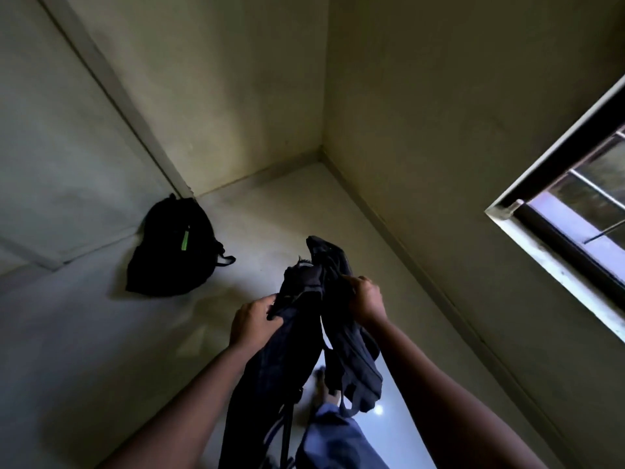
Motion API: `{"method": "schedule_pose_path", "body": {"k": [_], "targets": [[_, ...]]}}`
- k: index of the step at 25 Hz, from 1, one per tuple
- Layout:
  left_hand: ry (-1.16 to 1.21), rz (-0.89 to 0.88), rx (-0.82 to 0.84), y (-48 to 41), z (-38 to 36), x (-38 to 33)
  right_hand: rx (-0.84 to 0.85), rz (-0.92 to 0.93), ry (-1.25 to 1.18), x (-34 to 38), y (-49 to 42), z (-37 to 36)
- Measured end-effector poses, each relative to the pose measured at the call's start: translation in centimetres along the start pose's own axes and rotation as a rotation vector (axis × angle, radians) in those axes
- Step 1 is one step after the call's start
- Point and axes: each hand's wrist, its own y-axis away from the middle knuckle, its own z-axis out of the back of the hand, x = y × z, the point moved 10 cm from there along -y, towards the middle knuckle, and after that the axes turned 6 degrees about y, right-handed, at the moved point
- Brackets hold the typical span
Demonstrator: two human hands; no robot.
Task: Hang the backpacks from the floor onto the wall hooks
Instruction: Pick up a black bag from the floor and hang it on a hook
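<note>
I hold a dark, limp backpack (pixel 304 340) up off the floor in front of me. My left hand (pixel 253 321) grips its upper left edge, fingers curled into the fabric. My right hand (pixel 367 297) grips the top on the right side. Its straps dangle down toward my leg. A second black backpack (pixel 172 252) with a small green stripe sits on the floor, leaning against the left wall near the corner. No wall hooks show in the head view.
Pale walls meet in a corner (pixel 323 150) ahead. A window with a dark frame and bars (pixel 575 204) is set in the right wall. My blue trouser leg (pixel 334 438) and bare foot stand on the glossy floor (pixel 270 218).
</note>
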Motion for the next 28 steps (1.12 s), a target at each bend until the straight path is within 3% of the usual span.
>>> {"method": "schedule_pose_path", "body": {"k": [7,12,15,18,19,20,22,24,26,28], "targets": [[-0.080,-0.073,0.165,-12.1,-4.1,-8.5,-0.057,-0.280,-0.029,-8.1,-9.0,4.3],[-0.103,-0.148,0.272,-18.2,-5.8,-10.7,-0.045,-0.479,-0.124,-11.0,-12.7,5.1],[-0.116,-0.205,0.302,-20.8,-4.5,-12.3,0.012,-0.634,-0.543,-10.2,-12.5,3.5],[-0.126,-0.260,0.355,-22.4,-2.5,-13.3,0.308,-0.750,-1.200,-4.4,-11.5,-1.9],[-0.147,-0.278,0.394,-22.8,-2.0,-13.2,0.327,-0.747,-1.350,-2.1,-11.7,-2.8],[-0.162,-0.300,0.439,-23.0,-1.8,-13.2,0.266,-0.749,-1.519,-0.2,-12.1,-3.1],[-0.124,-0.320,0.544,-22.8,-1.8,-13.2,-0.025,-0.807,-1.739,1.1,-12.9,-2.8],[0.026,-0.240,0.665,-22.4,-1.7,-13.2,-0.220,-0.869,-1.663,0.4,-13.1,-2.0],[0.138,-0.120,0.793,-21.6,-1.0,-13.4,-0.278,-0.771,-1.486,1.2,-14.2,0.0],[0.209,-0.026,0.767,-22.2,0.3,-13.0,-0.269,-0.629,-1.382,3.1,-16.0,1.8]]}}
